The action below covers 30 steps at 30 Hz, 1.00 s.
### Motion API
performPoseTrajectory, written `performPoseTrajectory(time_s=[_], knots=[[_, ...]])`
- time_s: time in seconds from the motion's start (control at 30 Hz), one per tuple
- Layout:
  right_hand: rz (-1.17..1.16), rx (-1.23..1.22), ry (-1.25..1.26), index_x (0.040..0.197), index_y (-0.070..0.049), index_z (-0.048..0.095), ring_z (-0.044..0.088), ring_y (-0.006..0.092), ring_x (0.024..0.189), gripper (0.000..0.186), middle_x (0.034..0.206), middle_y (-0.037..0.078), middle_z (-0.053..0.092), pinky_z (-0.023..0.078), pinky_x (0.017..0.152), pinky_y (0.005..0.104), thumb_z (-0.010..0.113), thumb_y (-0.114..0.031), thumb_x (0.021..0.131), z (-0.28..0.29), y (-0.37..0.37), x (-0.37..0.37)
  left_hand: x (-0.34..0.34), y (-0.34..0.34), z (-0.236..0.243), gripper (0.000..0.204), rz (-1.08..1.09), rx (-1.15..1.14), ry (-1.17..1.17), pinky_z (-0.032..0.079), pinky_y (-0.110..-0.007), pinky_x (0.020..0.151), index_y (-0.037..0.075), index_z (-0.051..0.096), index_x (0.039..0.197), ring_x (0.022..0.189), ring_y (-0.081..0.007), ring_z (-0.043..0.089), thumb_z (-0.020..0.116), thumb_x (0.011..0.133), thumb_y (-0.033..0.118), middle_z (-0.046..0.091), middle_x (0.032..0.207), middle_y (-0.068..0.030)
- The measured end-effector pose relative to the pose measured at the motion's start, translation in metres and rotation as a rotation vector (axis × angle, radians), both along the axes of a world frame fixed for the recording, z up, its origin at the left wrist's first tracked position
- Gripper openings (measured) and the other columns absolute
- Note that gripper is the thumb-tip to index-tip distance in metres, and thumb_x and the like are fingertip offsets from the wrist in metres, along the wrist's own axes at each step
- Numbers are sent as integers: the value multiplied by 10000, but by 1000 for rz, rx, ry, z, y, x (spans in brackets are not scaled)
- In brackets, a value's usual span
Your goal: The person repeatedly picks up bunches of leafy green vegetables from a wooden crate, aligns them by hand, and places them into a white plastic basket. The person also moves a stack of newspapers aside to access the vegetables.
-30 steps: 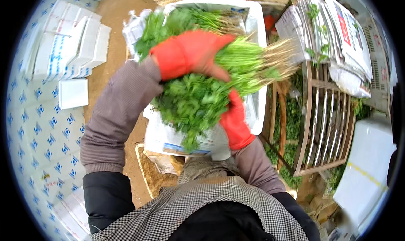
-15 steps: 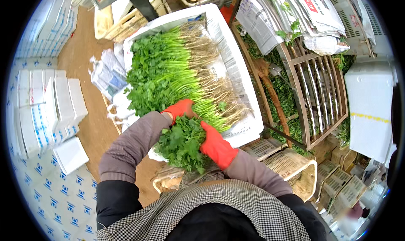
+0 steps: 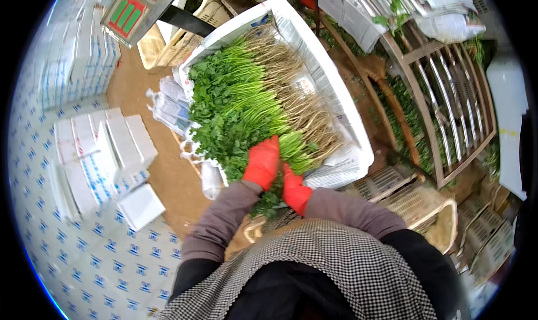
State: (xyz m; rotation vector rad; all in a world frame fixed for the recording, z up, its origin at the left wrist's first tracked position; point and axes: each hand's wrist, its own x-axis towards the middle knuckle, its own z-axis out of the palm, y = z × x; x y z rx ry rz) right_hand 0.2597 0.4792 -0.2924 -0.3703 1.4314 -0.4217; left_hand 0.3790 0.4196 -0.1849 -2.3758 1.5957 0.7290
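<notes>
A white foam box [image 3: 363,146] lined with newspaper holds rows of coriander [image 3: 224,96], leaves to the left and pale roots to the right. Both my hands wear red gloves at the box's near edge. My left hand [image 3: 262,163] is closed over coriander by the stems, fingers together. Just right of it and lower, my right hand [image 3: 296,192] grips the same greens with its thumb up; its other fingers are hidden. Some coriander leaves [image 3: 268,203] hang between my wrists, over the near rim.
A scale with a red and green display panel [image 3: 125,16] stands at the far left. White foam boxes [image 3: 101,152] are stacked on the left. White plastic bags [image 3: 168,104] lie beside the coriander box. A metal rack [image 3: 448,107] and newspapers [image 3: 358,12] are on the right, plastic crates [image 3: 423,205] near right.
My hands have moved forward and right with the coriander bunch, nearer the stems in the box. Less of its leaves shows between my arms. The whole view has shifted and turned slightly.
</notes>
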Motion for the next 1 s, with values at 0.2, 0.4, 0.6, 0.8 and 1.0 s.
performPoseTrajectory(time_s=[0.2,0.4,0.6,0.8,1.0], knots=[[881,103,213,1330,-39,550,620,298,1075,611,1261,180,622,498,866,392,586,-501,931,49,-34,-14,5,15,45,1110,-54,-79,55,325,-513,1075,-43,223,1491,1305,-397,415,777,692,494,423,1422,-241],[1153,-122,45,1391,-57,484,611,362,1092,641,1287,211,586,506,859,400,672,-395,880,44,-51,-7,26,39,35,1460,-189,126,51,83,-562,1168,-26,57,1533,1491,-366,113,827,495,653,77,1613,-212],[1383,-712,119,1305,2,533,635,297,916,531,1138,176,653,521,767,403,660,-328,909,74,-69,-15,25,44,-8,1524,-7,230,50,293,-592,1065,97,-36,1559,1473,-382,182,919,435,478,12,1635,-149],[733,-602,302,1315,-31,540,662,212,749,490,1010,130,685,523,626,333,685,-216,885,119,-99,-56,14,55,2,1502,4,-7,13,294,-598,1060,107,15,1563,1480,-345,193,939,410,378,39,1636,-146],[423,-454,-9,1187,-2,640,651,142,700,299,902,80,690,502,629,259,628,-146,925,94,-154,-58,-4,79,-1,736,-143,-235,-173,161,-583,1156,117,203,1539,1453,-309,276,429,848,3,254,1578,-169]])
